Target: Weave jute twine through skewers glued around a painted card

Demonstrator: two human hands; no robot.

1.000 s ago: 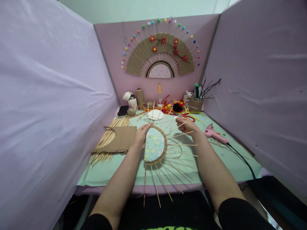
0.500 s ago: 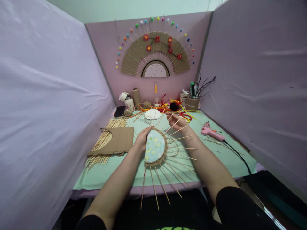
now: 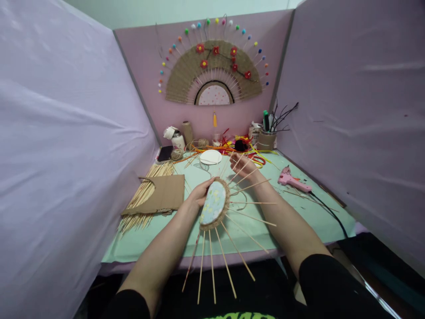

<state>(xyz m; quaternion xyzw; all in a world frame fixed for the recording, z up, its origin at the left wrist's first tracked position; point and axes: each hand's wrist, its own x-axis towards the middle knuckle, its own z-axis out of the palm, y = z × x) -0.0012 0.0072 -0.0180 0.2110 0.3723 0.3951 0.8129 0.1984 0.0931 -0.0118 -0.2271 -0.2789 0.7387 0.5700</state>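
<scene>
My left hand (image 3: 200, 193) is closed on the straight edge of a half-round fan base (image 3: 213, 204), faced with blue-and-yellow patterned cloth. Brown twine (image 3: 226, 212) runs along its curved rim. Thin bamboo sticks (image 3: 229, 265) fan out from that rim, tilted over the table and my lap. Beyond the upper sticks is my right hand (image 3: 239, 164), with its fingers curled together near the stick ends. What those fingers hold, if anything, is too small to make out. A loose loop of twine (image 3: 246, 201) shows behind the sticks, by my right forearm.
Cut cardboard (image 3: 168, 195) lies over a bundle of sticks (image 3: 133, 221) on the left. A pink glue gun (image 3: 294, 180) with a black cord rests at the right. Behind my hands are a white oval disc (image 3: 210, 157), pipe cleaners (image 3: 195, 153) and jars. A finished fan (image 3: 186, 75) hangs on the back panel.
The fan base has turned and tilted in my left hand, so its cloth face looks narrower and the lower sticks reach nearer to me. My right hand stays in about the same place.
</scene>
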